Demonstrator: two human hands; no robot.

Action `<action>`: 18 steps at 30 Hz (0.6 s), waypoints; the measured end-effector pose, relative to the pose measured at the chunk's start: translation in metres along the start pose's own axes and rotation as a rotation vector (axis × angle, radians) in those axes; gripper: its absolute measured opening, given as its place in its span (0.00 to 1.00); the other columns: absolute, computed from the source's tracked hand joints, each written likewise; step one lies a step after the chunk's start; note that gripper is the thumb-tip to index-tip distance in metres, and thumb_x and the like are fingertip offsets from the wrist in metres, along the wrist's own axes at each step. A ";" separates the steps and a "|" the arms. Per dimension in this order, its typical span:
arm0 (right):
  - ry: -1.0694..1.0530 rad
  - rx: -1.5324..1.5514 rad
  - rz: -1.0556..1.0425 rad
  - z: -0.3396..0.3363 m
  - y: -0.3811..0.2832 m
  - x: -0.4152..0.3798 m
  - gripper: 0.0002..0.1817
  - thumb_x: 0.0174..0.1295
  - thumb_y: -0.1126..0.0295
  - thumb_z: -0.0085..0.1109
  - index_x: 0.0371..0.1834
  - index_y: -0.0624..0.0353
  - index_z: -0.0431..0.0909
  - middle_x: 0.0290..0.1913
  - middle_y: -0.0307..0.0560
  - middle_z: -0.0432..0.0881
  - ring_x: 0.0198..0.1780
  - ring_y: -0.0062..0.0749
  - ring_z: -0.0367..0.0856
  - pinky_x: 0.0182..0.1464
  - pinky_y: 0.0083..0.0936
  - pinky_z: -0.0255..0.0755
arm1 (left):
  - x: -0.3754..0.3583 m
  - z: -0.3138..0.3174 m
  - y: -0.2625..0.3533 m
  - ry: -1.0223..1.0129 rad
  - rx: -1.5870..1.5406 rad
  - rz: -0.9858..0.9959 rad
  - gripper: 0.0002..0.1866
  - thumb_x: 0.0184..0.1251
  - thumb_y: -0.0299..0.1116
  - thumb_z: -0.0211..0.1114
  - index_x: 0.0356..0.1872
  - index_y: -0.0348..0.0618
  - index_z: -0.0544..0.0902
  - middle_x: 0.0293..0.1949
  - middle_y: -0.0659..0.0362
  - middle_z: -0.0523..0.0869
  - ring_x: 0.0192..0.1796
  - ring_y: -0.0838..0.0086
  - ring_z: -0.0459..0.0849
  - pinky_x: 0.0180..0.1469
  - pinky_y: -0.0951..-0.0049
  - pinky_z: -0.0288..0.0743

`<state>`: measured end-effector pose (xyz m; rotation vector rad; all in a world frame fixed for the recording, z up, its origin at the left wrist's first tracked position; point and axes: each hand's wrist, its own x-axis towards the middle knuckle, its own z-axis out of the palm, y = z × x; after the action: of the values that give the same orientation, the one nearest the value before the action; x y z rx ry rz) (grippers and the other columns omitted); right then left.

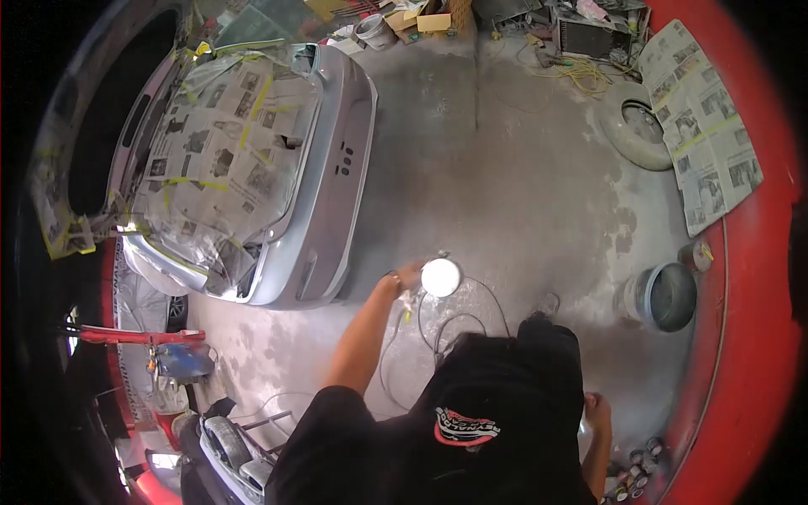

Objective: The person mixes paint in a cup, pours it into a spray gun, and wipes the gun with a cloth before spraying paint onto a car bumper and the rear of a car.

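Observation:
My left hand reaches forward, closed on a spray gun with a round white cup that hides most of the gun. A thin hose loops on the floor below it. Left of the hand is the silver-grey rear bumper of a car, apart from the gun. Newspaper and yellow tape cover the car's rear opening. By my right hip, my right hand hangs low with its fingers curled; whether anything is in them is hidden.
A bucket and a tyre stand along the red wall, with newspaper sheets taped there. Cans cluster at lower right. A yellow cord and boxes lie at the back. A wheeled frame stands lower left.

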<state>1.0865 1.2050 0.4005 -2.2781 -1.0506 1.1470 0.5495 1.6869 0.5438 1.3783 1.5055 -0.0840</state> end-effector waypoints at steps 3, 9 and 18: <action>0.021 0.116 -0.052 -0.056 -0.088 0.099 0.18 0.78 0.60 0.59 0.54 0.65 0.87 0.36 0.44 0.86 0.41 0.29 0.84 0.50 0.31 0.78 | 0.059 0.007 0.114 -0.006 0.033 -0.069 0.31 0.66 0.42 0.69 0.70 0.47 0.83 0.62 0.48 0.90 0.65 0.57 0.85 0.67 0.53 0.76; -0.038 0.236 -0.031 -0.165 -0.241 0.236 0.18 0.80 0.62 0.57 0.61 0.63 0.85 0.50 0.50 0.89 0.54 0.37 0.86 0.60 0.34 0.77 | 0.249 0.033 0.242 0.027 0.184 0.090 0.27 0.57 0.36 0.70 0.61 0.42 0.86 0.52 0.43 0.92 0.56 0.52 0.89 0.59 0.53 0.80; -0.049 0.170 0.093 -0.249 -0.261 0.386 0.16 0.78 0.66 0.59 0.62 0.61 0.85 0.56 0.57 0.90 0.54 0.45 0.90 0.57 0.37 0.81 | 0.528 0.074 0.402 -0.001 0.133 -0.111 0.34 0.71 0.51 0.68 0.71 0.38 0.82 0.64 0.35 0.86 0.70 0.44 0.84 0.69 0.48 0.79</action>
<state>1.3185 1.6676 0.5082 -2.1952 -0.8374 1.2834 1.0104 2.1364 0.3665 1.3979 1.5989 -0.2583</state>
